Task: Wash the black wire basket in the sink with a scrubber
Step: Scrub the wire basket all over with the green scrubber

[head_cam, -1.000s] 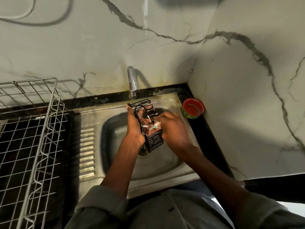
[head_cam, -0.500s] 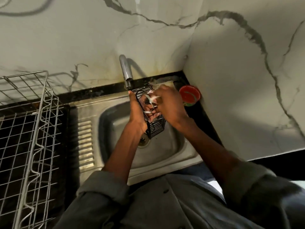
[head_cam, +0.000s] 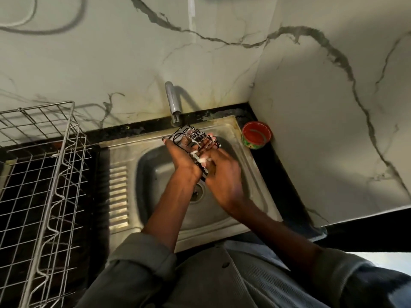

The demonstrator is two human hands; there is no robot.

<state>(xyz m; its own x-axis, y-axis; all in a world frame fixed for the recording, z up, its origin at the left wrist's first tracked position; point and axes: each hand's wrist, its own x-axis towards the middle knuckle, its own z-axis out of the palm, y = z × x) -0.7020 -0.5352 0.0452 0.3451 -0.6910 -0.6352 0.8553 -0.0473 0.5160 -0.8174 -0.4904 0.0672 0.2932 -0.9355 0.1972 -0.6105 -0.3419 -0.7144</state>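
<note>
Left hand (head_cam: 184, 161) has its fingers curled round the black wire basket (head_cam: 195, 141), holding it tilted up over the back of the sink (head_cam: 249, 174) bowl, just under the tap (head_cam: 172, 103). Right hand (head_cam: 222, 174) is up against the basket's right side with white suds between the two hands; it's motion-blurred, so I can't tell whether its fingers are pinching a scrubber or just pressing flat on the wire, and the scrubber itself isn't something I can pick out. Compared with half a second ago, the right hand has slid down from the top end of the basket to its lower half, so the upper wire loops now stick out bare near the spout. Basket is tipped a bit more toward the back rim than before. Red cup (head_cam: 256, 135) sits on the black tabletop (head_cam: 287, 174) by the sink's back right corner, same spot. Metal dish rack (head_cam: 44, 185) is on the left side.
</note>
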